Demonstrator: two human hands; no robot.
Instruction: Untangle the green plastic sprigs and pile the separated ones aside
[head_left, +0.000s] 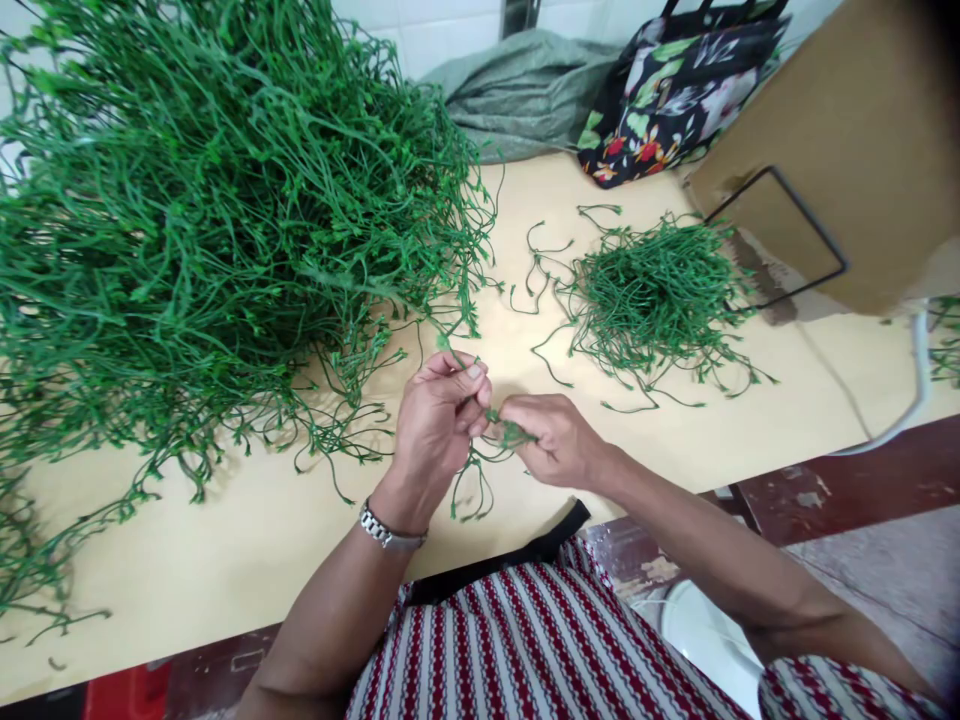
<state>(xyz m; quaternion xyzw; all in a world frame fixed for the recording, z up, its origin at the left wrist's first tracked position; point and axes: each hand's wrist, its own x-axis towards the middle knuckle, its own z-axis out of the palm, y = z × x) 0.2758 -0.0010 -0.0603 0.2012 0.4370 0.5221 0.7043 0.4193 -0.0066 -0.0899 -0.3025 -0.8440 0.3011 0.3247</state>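
Observation:
My left hand [442, 410], with a metal-band watch [386, 528] at the wrist, is closed with thumb and forefinger pinching thin green artificial-looking plant stems [514, 435]. Close beside it, my right hand [555, 440] is curled in a grip on the same stems, whose tips poke out between the hands. A few loose stems [476, 490] show below the hands, on or just above the table [247, 540]. To the left rises a large tangled heap of green stems [225, 220]. A smaller pile of stems [656, 290] lies beyond my right hand.
A black wire frame [806, 215] leans by a cardboard box [847, 130] at the right. Behind stand a floral bag [667, 100] and a grey-green sack [529, 95]. A pale curved tube [911, 390] crosses the table's right end.

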